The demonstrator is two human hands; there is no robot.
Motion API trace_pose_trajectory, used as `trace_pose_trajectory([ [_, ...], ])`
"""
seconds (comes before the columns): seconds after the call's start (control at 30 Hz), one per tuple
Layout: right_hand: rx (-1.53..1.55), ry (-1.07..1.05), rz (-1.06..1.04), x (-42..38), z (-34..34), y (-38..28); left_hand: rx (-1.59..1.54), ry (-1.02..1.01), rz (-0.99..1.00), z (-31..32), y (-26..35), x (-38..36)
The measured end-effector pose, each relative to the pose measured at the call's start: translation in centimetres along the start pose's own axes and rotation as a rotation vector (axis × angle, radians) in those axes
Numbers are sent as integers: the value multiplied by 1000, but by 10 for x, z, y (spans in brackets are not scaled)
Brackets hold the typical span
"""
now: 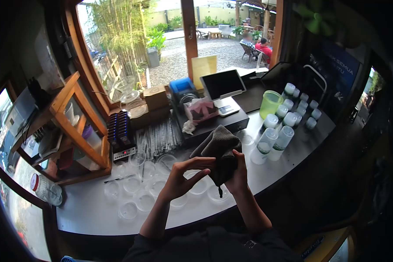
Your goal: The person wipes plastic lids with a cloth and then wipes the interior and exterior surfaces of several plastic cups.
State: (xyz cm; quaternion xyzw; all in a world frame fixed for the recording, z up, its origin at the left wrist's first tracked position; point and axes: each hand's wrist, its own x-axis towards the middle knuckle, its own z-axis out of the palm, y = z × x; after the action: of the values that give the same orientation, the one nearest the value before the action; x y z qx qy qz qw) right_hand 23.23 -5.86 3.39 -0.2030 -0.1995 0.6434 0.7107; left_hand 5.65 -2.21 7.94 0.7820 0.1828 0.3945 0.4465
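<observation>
A dark grey cloth (220,150) is held up above the counter, bunched at the top and hanging to a point below. My right hand (237,172) grips its right side, fingers wrapped round the fabric. On the other side, my left hand (185,177) is beside the cloth, thumb and fingers apart, fingertips at its left edge. Under and left of my hands, several clear round plastic lids or cups (145,202) lie spread over the counter. To the right stand several stacks of clear cups (264,144) with green labels.
The grey counter (87,216) curves round in front. Behind the cloth are a tablet (223,84), a black cash drawer (231,122) and wrapped straws (159,137). A green bucket (270,105) stands right, a wooden cabinet (85,148) left, near a glass jar (46,191). Two people sit outside.
</observation>
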Motion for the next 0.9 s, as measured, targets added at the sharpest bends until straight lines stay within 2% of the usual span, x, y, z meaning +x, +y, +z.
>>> trace_pose_trajectory([
  [0.07, -33, 120, -84, -11, -24, -43, -31, 27, -49, 32, -2, 26],
  [0.2, -377, 367, -336, -45, -77, -140, -27, 10, -84, 110, -2, 86],
  [0.23, -455, 335, -371, -50, -101, -167, 0, 50, -25, 129, -5, 103],
  [0.3, -478, 487, -622, -59, -122, -210, 53, 139, 77, 165, -17, 135],
  [0.37, -718, 500, -735, -67, -139, -257, 149, 239, 31, 189, -26, 160],
  [0.4, -838, 498, -787, -70, -147, -278, 240, 210, 18, 196, -29, 167],
  [0.53, -1180, 484, -710, -66, -189, -324, 509, 177, 45, 212, -56, 179],
  [0.73, -1523, 177, -444, -36, -174, -310, 269, 192, -201, 226, -84, 182],
  [0.77, -1572, 132, -384, -27, -173, -305, 284, 194, -199, 226, -85, 182],
  [0.87, -1993, 65, -339, -3, -167, -291, 323, 201, -183, 226, -85, 182],
  [0.9, -2046, 61, -366, 4, -172, -286, 334, 207, -176, 226, -83, 182],
])
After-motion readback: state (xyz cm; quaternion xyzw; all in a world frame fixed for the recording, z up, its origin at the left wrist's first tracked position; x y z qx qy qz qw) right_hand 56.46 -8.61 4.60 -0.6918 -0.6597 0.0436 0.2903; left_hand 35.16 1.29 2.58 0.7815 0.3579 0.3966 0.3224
